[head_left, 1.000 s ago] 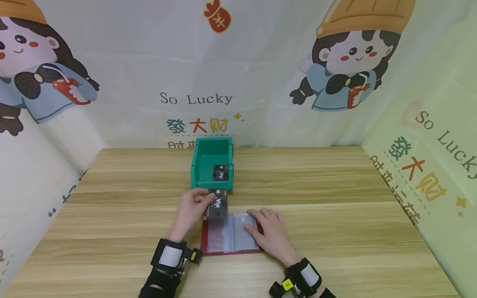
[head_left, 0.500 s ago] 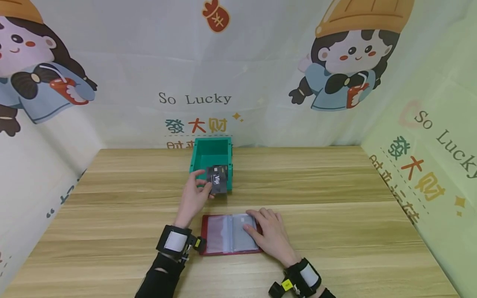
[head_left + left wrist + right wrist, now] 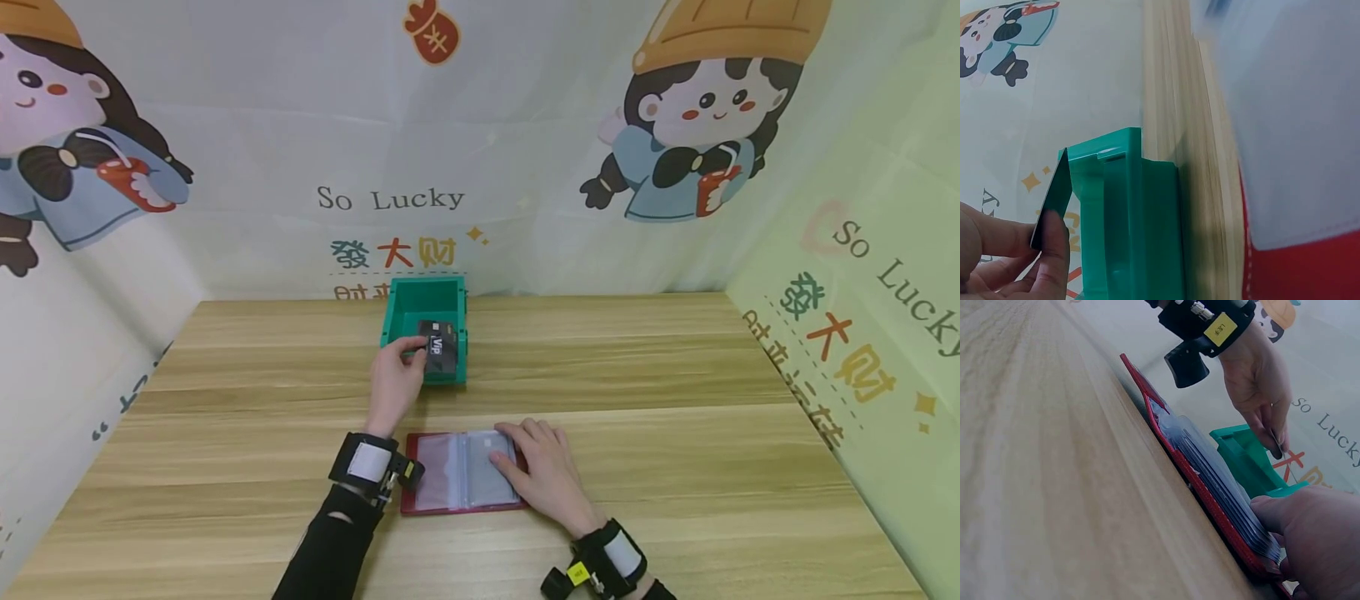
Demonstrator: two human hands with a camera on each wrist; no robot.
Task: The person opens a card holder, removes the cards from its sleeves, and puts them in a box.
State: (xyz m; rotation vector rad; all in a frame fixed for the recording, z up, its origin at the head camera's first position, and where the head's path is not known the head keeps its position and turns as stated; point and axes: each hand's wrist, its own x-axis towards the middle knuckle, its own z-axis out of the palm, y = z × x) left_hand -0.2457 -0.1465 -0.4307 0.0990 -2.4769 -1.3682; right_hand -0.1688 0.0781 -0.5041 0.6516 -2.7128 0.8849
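Observation:
My left hand [image 3: 395, 379] pinches a black card [image 3: 441, 346] marked "Vip" by its left edge, over the near part of a green plastic bin [image 3: 405, 310]. In the left wrist view the card [image 3: 1054, 197] is seen nearly edge-on between thumb and fingers, beside the bin's rim [image 3: 1132, 147]. A red card holder [image 3: 410, 492] lies spread on the table with clear plastic sleeves [image 3: 438, 475]. My right hand [image 3: 547, 475] rests on its right side, thumb on the sleeves. The right wrist view shows the thick stack of sleeves [image 3: 1210, 481] edge-on. Most of the bin's floor is hidden by the card.
The wooden table [image 3: 675, 433] extends on both sides of the card holder. A pale printed cloth [image 3: 525, 167] hangs behind the bin and along both sides. Each wrist wears a black camera strap [image 3: 611, 558].
My left hand has carried the Vip card away from above the card holder, forward to over the green bin. The right hand has stayed on the holder.

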